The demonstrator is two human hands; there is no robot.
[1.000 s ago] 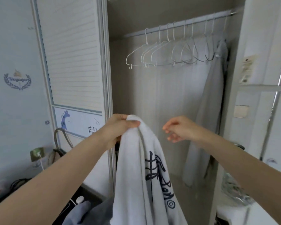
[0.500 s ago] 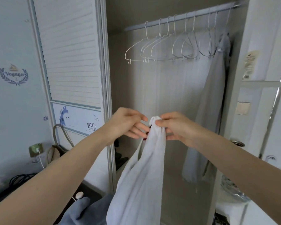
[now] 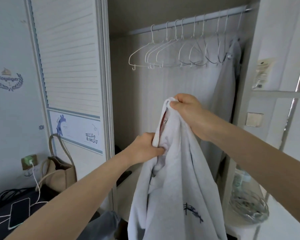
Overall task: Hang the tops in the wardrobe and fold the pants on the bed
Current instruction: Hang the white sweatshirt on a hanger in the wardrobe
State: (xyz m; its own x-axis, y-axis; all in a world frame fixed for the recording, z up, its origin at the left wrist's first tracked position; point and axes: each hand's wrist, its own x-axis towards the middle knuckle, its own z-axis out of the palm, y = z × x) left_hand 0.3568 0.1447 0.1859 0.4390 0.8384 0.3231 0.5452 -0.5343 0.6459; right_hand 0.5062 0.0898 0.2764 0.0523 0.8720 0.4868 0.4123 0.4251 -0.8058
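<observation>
A white top (image 3: 177,179) with a dark print near its hem hangs in front of the open wardrobe (image 3: 163,94). My right hand (image 3: 185,110) grips its collar at the top. My left hand (image 3: 145,149) pinches the collar lower down, by the neck label. Several empty white wire hangers (image 3: 163,51) hang on the rail (image 3: 189,21) above. A grey garment (image 3: 227,87) hangs at the rail's right end. Blue-grey pants (image 3: 100,226) lie low in view under my left arm.
The louvred wardrobe door (image 3: 68,58) stands at the left. A beige bag (image 3: 59,172) and a phone (image 3: 18,212) on a charging cable sit at the lower left. At the right are a glass jar (image 3: 248,205), a white shelf (image 3: 277,94) and a metal pole (image 3: 294,94).
My right hand has lifted the collar higher. My left hand has slid down the collar, spreading the neck opening, and the top has turned so its print shows low down.
</observation>
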